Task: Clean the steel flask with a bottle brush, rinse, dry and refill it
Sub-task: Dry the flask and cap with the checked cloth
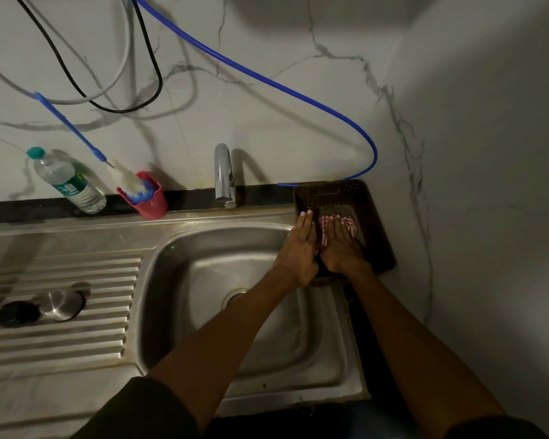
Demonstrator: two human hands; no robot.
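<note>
Hands, left (300, 248) and right (339, 245), flat-fingered over dark tray (374, 223); steel sink (159, 248) beside marble wall (298, 99).

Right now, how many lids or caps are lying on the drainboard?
2: a black cap and a steel lid, side by side on the drainboard's ridges, left of the sink. None seems hidden.

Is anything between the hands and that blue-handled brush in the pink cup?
Nothing really blocks it: the open steel sink basin lies between. Only the chrome tap at the back rim stands near the left hand's line to the blue-handled bottle brush.
</note>
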